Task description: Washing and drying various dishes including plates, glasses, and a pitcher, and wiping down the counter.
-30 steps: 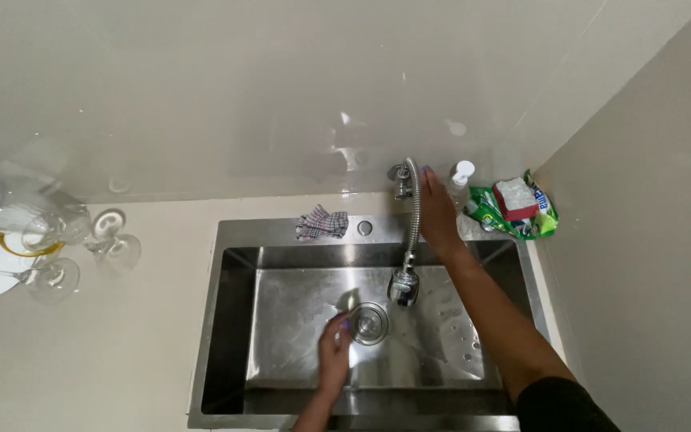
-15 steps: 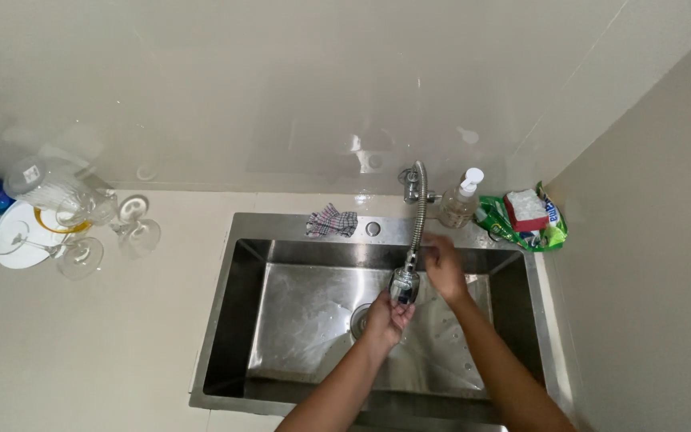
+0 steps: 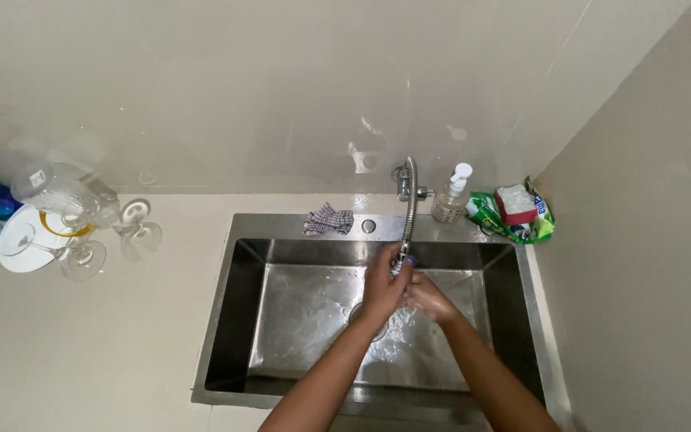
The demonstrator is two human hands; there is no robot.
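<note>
Your left hand (image 3: 383, 286) and right hand (image 3: 428, 298) meet palm to palm under the flexible faucet's (image 3: 407, 214) spout, over the steel sink (image 3: 225, 320), holding nothing that shows. The rinse looks underway, not finished. Whether water runs is hard to tell; your right fingers sit half hidden behind the left.

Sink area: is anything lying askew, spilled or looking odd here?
Mostly fine. On the counter left of the sink, wine glasses lie tipped on their sides. A crumpled checked cloth sits on the sink's back rim. Both hands, left hand and right hand, meet under the faucet.
</note>
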